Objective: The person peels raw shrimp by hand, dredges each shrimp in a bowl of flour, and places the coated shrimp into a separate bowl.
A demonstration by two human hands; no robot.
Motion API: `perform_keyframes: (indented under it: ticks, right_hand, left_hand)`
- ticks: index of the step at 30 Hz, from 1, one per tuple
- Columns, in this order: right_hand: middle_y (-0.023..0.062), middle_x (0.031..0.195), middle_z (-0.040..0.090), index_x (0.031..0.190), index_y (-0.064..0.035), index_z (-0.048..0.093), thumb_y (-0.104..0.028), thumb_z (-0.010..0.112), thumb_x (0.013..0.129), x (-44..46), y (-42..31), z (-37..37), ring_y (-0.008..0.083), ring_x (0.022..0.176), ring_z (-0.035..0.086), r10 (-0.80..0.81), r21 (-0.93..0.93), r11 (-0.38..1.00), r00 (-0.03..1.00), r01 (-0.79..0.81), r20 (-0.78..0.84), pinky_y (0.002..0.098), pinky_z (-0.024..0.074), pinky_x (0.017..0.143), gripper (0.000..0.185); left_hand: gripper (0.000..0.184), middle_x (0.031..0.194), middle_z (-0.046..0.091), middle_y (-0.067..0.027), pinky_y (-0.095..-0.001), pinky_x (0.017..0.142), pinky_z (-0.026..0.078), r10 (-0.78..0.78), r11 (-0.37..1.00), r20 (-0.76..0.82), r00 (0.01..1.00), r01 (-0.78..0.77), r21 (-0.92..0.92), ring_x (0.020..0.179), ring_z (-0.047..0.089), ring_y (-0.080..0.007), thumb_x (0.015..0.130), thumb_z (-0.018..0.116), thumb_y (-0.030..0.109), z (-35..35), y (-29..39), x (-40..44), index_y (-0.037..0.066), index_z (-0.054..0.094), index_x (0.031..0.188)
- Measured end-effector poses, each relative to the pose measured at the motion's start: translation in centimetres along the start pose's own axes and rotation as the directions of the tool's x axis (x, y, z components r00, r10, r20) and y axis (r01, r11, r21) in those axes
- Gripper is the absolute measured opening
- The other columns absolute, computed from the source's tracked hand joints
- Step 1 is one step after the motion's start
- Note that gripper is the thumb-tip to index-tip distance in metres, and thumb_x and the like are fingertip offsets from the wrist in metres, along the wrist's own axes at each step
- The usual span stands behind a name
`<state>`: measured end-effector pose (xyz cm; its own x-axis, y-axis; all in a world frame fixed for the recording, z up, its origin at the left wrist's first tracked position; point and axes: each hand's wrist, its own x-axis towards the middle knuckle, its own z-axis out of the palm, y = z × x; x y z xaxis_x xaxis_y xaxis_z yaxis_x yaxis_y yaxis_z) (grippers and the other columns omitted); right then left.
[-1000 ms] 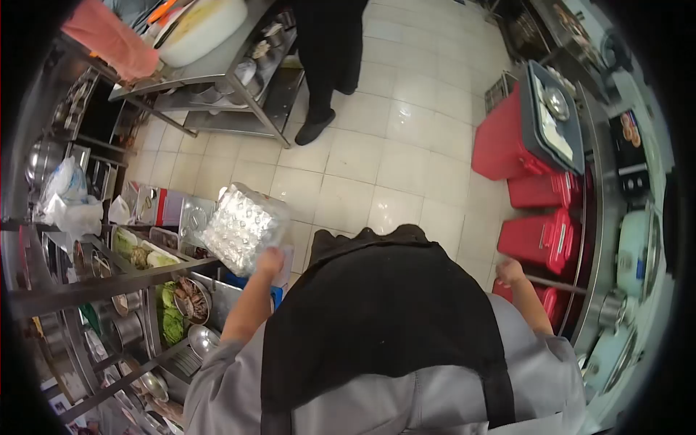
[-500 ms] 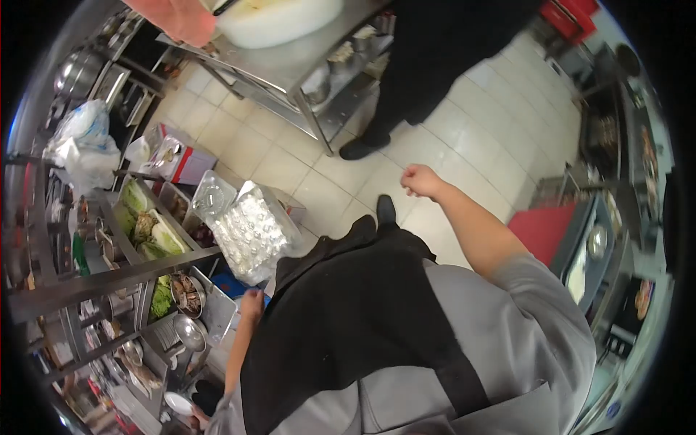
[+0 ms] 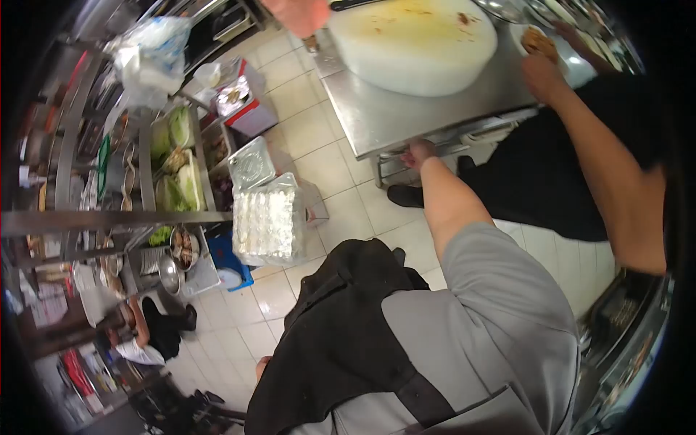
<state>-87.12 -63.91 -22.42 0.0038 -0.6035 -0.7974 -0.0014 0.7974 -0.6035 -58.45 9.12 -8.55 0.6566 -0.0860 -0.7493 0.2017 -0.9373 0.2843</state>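
Observation:
My right hand (image 3: 419, 154) is beside the front edge of a stainless steel table (image 3: 362, 116). Its fingers look loosely curled and nothing shows in them; whether it touches the table is unclear. Of my left hand (image 3: 262, 366) only a small part shows at the side of my black apron (image 3: 341, 319), its fingers hidden. On the table lies a thick round white cutting board (image 3: 413, 51), stained yellow and brown, with part of a dark-handled tool (image 3: 354, 3) at its far edge.
A co-worker's hand (image 3: 544, 76) holds brown food over a plate at right. Clear plastic-wrapped foil containers (image 3: 268, 225) stand at left, near crates of leafy greens (image 3: 174, 181) and a red-white box (image 3: 250, 101). Another person (image 3: 148, 333) is farther off, lower left. Tiled floor (image 3: 312, 101) runs between.
My view has turned and moved closer to the steel table and cutting board. My right hand has come to the table's edge. My left hand has mostly gone behind the apron.

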Motion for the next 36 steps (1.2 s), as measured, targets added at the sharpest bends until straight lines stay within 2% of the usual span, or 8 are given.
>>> perform_keyframes:
  ticks: [4, 7, 9, 13, 20, 28, 33, 36]
  right_hand:
    - [0.0048, 0.077, 0.054, 0.103, -0.0113, 0.053, -0.039, 0.059, 0.089, 1.8, -0.4, 0.8, 0.0225, 0.064, 0.059, -0.024, 0.04, 0.999, 0.996, 0.027, -0.091, 0.039, 0.0475, 0.055, 0.032]
    - [0.0053, 0.081, 0.056, 0.106, -0.0114, 0.053, -0.039, 0.056, 0.09, 3.8, 1.0, 0.4, 0.021, 0.065, 0.059, -0.241, 0.133, 0.964, 0.967, 0.228, 0.085, 0.0375, 0.0488, 0.056, 0.032]
    - [0.0065, 0.086, 0.057, 0.107, -0.0092, 0.053, -0.035, 0.06, 0.088, 3.5, 0.5, 0.5, 0.0199, 0.063, 0.058, -0.178, 0.044, 0.984, 0.978, 0.174, 0.106, 0.0357, 0.0506, 0.057, 0.033]
    - [0.0072, 0.09, 0.059, 0.11, -0.0069, 0.052, -0.025, 0.056, 0.091, 1.6, -0.2, -1.9, 0.0189, 0.066, 0.06, -0.108, 0.034, 0.994, 0.994, 0.107, 0.017, 0.0359, 0.0524, 0.058, 0.027]
    - [0.01, 0.102, 0.061, 0.118, -0.0077, 0.05, -0.019, 0.048, 0.094, -4.7, 1.3, -6.2, 0.0233, 0.078, 0.064, -0.135, 0.106, 0.985, 0.99, 0.137, -0.027, 0.0384, 0.0544, 0.065, 0.027]
    - [0.0095, 0.092, 0.063, 0.105, -0.0006, 0.058, -0.012, 0.054, 0.088, -16.3, 8.5, -10.2, 0.0196, 0.073, 0.06, -0.193, 0.101, 0.971, 0.957, 0.219, -0.217, 0.0324, 0.0514, 0.058, 0.021]
    - [0.009, 0.087, 0.063, 0.095, -0.0006, 0.059, -0.012, 0.055, 0.087, -26.8, 17.4, -12.2, 0.0173, 0.073, 0.06, -0.184, 0.238, 0.931, 0.92, 0.275, -0.346, 0.0315, 0.0526, 0.057, 0.015]
    - [0.0084, 0.087, 0.063, 0.093, 0.0003, 0.059, -0.01, 0.054, 0.086, -34.7, 22.9, -12.4, 0.0164, 0.074, 0.06, -0.17, 0.291, 0.898, 0.87, 0.329, -0.463, 0.0316, 0.0531, 0.06, 0.013]
  left_hand:
    - [0.035, 0.088, 0.068, -0.0143, -0.0306, 0.072, 0.048, -0.144, 0.97, -0.164, 0.976, 0.172, 0.172, 0.08, 0.063, -0.0178, 0.078, 0.07, 0.028, 1.9, -2.4, -2.4, 0.0, 0.065, 0.097]
    - [0.039, 0.086, 0.068, -0.0138, -0.0309, 0.071, 0.049, -0.066, 0.957, -0.128, 0.99, 0.099, 0.271, 0.078, 0.063, -0.0187, 0.075, 0.072, 0.032, 1.5, -5.8, -2.5, 0.0, 0.065, 0.097]
    - [0.042, 0.085, 0.068, -0.0135, -0.0311, 0.071, 0.049, -0.002, 0.935, -0.076, 0.997, 0.029, 0.354, 0.077, 0.063, -0.0193, 0.074, 0.073, 0.034, 1.6, -6.7, -2.5, 0.0, 0.065, 0.098]
    - [0.035, 0.076, 0.068, -0.0092, -0.0305, 0.066, 0.05, -0.089, 0.99, -0.102, 0.991, 0.099, 0.104, 0.07, 0.064, -0.0176, 0.076, 0.073, 0.03, 2.4, -4.2, -0.5, 0.002, 0.066, 0.096]
    - [0.028, 0.077, 0.069, -0.0101, -0.0302, 0.067, 0.05, 0.067, 0.957, -0.012, 0.998, -0.061, 0.283, 0.073, 0.065, -0.0174, 0.083, 0.067, 0.028, 1.2, 2.3, 5.3, 0.002, 0.066, 0.093]
    - [0.035, 0.081, 0.07, -0.0156, -0.034, 0.068, 0.05, 0.475, 0.635, 0.238, 0.847, -0.517, 0.574, 0.077, 0.067, -0.0242, 0.083, 0.067, 0.034, -2.9, 10.2, 16.9, 0.001, 0.067, 0.093]
    - [0.038, 0.084, 0.07, -0.0165, -0.0348, 0.073, 0.051, 0.536, 0.361, 0.5, 0.681, -0.719, 0.594, 0.08, 0.068, -0.0262, 0.083, 0.067, 0.033, -2.3, 20.6, 25.9, -0.002, 0.066, 0.097]
    - [0.039, 0.09, 0.069, -0.0206, -0.0391, 0.078, 0.051, 0.437, 0.215, 0.61, 0.661, -0.735, 0.643, 0.089, 0.067, -0.033, 0.085, 0.06, 0.035, 0.4, 30.9, 18.4, -0.002, 0.066, 0.099]
